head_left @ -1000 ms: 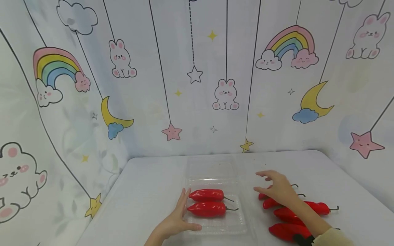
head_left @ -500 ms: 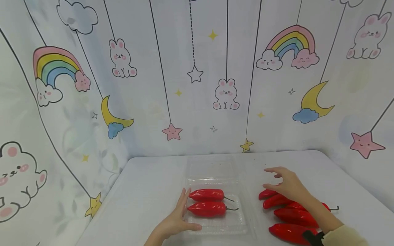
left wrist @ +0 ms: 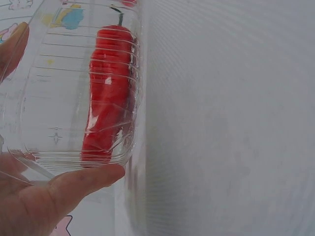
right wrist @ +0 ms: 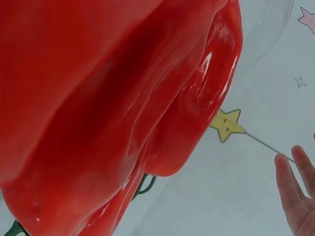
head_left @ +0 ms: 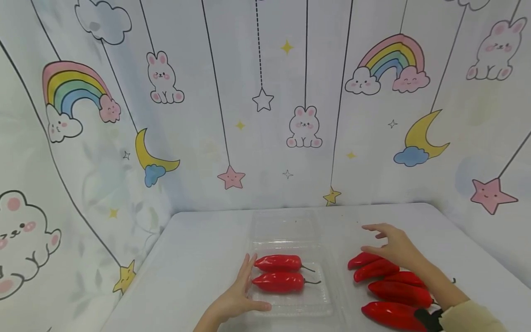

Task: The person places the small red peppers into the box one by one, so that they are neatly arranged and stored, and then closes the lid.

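Two red chili peppers [head_left: 279, 282] lie side by side in a clear plastic container [head_left: 294, 306], stems to the right. My left hand [head_left: 235, 297] rests at the container's left end, fingers extended along its wall and thumb at the front corner. In the left wrist view the straight thumb lies against the clear wall, a red pepper [left wrist: 107, 93] showing through. My right hand [head_left: 396, 244] hovers over the far end of a group of several red peppers [head_left: 400, 294], fingers spread from the thumb, nothing between them. Peppers [right wrist: 113, 108] fill much of the right wrist view.
The container's clear lid [head_left: 284, 227] lies folded back behind it on the white table [head_left: 199, 258]. A white cloth wall [head_left: 265, 152] with printed rabbits, stars and rainbows stands behind and at both sides.
My right hand has moved to the right and slightly away from the container, uncovering more of the loose peppers. My left hand and the container have stayed in place.
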### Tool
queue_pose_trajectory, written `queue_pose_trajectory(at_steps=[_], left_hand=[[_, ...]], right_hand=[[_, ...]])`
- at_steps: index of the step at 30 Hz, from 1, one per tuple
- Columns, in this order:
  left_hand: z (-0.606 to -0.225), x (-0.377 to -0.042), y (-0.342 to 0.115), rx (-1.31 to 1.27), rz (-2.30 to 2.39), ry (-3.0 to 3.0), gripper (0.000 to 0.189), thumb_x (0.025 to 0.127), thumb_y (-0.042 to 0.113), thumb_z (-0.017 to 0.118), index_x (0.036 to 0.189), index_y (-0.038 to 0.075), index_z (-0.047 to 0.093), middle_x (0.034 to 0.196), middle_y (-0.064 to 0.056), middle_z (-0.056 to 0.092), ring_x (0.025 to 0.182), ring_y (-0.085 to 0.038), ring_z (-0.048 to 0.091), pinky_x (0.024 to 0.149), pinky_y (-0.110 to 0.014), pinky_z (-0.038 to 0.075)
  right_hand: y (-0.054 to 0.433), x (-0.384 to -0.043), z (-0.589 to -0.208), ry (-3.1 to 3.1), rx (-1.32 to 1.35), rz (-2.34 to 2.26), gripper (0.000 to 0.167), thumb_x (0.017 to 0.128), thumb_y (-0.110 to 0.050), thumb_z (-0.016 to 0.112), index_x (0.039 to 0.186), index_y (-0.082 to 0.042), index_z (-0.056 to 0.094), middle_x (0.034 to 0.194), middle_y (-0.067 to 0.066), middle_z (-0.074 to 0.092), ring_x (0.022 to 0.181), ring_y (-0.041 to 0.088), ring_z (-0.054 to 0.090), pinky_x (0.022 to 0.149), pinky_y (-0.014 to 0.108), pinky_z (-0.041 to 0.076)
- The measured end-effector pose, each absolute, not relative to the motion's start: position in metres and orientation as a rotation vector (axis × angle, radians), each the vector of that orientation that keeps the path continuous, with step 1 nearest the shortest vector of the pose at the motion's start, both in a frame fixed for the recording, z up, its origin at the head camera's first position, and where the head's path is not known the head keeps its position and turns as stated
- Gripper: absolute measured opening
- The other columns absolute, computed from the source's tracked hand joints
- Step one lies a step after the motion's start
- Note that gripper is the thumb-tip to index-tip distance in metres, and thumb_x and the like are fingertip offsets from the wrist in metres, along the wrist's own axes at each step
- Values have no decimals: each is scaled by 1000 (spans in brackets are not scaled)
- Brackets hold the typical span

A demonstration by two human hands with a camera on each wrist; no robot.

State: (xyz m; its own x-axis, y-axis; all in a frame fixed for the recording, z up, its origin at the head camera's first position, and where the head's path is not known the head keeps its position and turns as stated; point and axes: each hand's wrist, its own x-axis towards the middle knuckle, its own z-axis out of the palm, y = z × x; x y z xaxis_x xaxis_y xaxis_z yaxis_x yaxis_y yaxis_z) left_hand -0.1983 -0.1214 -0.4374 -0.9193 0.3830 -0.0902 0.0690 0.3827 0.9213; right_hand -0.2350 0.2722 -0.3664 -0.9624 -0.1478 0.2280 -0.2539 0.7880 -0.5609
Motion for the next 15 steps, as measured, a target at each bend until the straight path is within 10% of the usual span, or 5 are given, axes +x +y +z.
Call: queue_pose_trajectory(at_steps=[15], left_hand=[[-437,-199,-121,383,1535,2374,112,68,24,80,148,22,1,150,-18,-9,128,-51,20,92,-55,40]], right_hand=[[294,-248,-371,-2848,328,830,64,72,-30,76,124,-1,51,118,30,49,97,43,52,60,43,54]])
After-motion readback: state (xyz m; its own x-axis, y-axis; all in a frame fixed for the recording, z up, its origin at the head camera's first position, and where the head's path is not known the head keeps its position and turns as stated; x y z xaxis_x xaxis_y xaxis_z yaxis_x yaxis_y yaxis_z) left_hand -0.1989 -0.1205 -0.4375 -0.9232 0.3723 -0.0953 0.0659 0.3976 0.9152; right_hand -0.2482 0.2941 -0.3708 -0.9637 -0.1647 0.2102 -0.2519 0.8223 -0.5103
